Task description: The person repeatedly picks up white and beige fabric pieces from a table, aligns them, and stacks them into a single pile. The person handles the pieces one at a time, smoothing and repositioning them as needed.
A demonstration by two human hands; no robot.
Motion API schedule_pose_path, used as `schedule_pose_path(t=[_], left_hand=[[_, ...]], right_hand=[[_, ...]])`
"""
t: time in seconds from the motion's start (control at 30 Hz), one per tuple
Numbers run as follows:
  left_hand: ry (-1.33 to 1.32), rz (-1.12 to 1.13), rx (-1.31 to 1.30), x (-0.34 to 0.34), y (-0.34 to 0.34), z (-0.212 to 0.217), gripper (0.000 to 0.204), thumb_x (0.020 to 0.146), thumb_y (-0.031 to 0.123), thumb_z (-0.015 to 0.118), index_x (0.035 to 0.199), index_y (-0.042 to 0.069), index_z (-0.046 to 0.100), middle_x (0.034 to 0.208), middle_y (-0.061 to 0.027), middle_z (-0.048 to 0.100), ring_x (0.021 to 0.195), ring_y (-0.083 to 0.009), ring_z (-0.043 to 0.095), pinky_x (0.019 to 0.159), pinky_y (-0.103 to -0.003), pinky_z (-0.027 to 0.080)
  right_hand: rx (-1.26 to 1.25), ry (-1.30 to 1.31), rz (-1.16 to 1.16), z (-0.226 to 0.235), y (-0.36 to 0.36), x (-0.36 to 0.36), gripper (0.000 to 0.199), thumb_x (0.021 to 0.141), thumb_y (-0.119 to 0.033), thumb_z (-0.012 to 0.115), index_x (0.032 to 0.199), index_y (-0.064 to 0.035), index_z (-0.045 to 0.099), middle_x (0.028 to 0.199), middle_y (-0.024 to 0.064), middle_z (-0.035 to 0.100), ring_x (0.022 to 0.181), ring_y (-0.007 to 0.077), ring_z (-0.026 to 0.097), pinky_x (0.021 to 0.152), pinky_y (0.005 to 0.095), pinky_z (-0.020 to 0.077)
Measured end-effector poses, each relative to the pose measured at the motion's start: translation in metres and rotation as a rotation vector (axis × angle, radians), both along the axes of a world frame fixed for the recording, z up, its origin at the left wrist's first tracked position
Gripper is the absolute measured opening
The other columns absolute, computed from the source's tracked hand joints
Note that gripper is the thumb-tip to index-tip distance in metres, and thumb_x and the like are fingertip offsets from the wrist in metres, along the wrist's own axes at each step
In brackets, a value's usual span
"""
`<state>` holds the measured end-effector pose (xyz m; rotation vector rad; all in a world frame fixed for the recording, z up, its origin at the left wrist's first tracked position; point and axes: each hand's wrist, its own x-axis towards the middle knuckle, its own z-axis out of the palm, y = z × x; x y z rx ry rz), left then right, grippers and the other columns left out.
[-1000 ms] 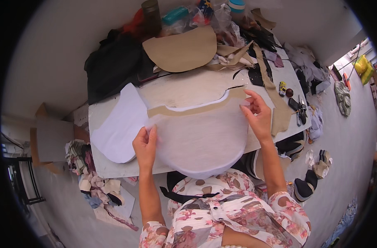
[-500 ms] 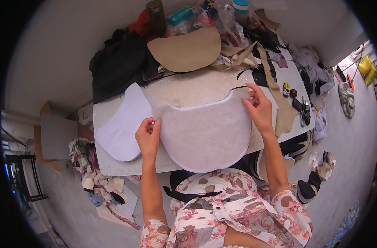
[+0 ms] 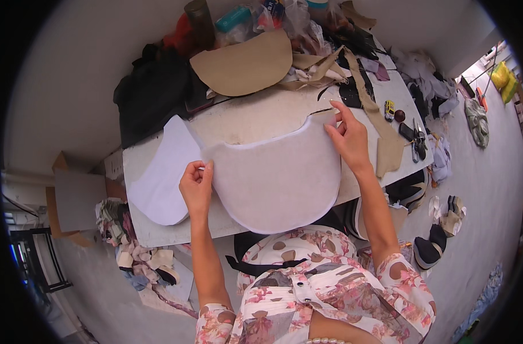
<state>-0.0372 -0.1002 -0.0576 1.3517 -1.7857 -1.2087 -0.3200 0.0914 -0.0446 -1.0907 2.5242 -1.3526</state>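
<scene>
Panel (image 3: 276, 180) of pale cloth is spanning the middle of the table (image 3: 261, 117), its long axis running side to side and slanting so that the right corner is sitting farther from the person. Its hollowed edge is facing away, its rounded edge is bulging toward the person's waist near the table's front edge; whether it is touching the tabletop, I cannot tell. The left hand (image 3: 196, 186) is pinching the left corner, thumb and forefinger closing together. The right hand (image 3: 350, 140) is holding the right corner, thumb resting on the near face and forefinger reaching its far tip, slightly parted. Just left, a white piece (image 3: 161, 183) is lying flat, the left hand standing close before its right edge. Beyond, a tan piece (image 3: 247, 63) is resting beside black cloth (image 3: 150, 103); rightward, a tan strip (image 3: 390, 152), a yellow toy car (image 3: 390, 108) and scissors (image 3: 420, 146) are lying. The held panel is looking matte and greyish beige, a thin white border tracing its curves.
</scene>
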Motion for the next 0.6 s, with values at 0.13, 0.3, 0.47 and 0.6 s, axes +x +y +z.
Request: schedule_pose_path(t=[0.13,0.3,0.47,0.6], left_hand=[[-0.204,0.043,-0.485,-0.003,0.026,0.029,0.038,0.088,0.026,0.068,0.118,0.003,0.061,0.108,-0.0127,0.065,0.095,-0.0195,0.061,0.077,-0.032,0.046],[-0.412,-0.506,-0.729,-0.023,0.047,0.024,0.062,0.089,0.04,0.061,0.14,0.008,0.047,0.153,-0.0205,0.027,0.143,-0.0382,0.02,0.114,-0.054,0.013],[-0.52,-0.595,-0.7,-0.029,0.051,0.008,0.068,0.087,0.044,0.062,0.142,0.008,0.045,0.154,-0.0223,0.023,0.144,-0.0409,0.017,0.115,-0.057,0.008],[-0.519,-0.599,-0.686,-0.029,0.05,0.008,0.071,0.085,0.044,0.063,0.143,0.008,0.044,0.154,-0.0238,0.023,0.144,-0.0419,0.016,0.115,-0.058,0.007]], right_hand=[[0.007,0.535,-0.001,0.026,0.009,0.015,0.068,0.076,-0.024,0.076,0.137,-0.0146,0.049,0.129,0.0157,0.055,0.115,0.03,0.056,0.095,0.0406,0.0457],[0.28,0.498,0.42,0.028,0.01,0.053,0.07,0.083,-0.045,0.065,0.144,-0.0168,0.043,0.153,0.0206,0.025,0.144,0.0413,0.015,0.113,0.0604,0.0117],[0.404,0.485,0.483,0.0,0.009,0.052,0.07,0.086,-0.05,0.059,0.144,-0.0162,0.043,0.154,0.0219,0.024,0.144,0.0427,0.013,0.115,0.0601,0.0078],[0.436,0.451,0.504,0.003,0.009,0.051,0.069,0.087,-0.05,0.058,0.145,-0.0157,0.041,0.154,0.0224,0.021,0.144,0.0439,0.01,0.115,0.0606,0.0054]])
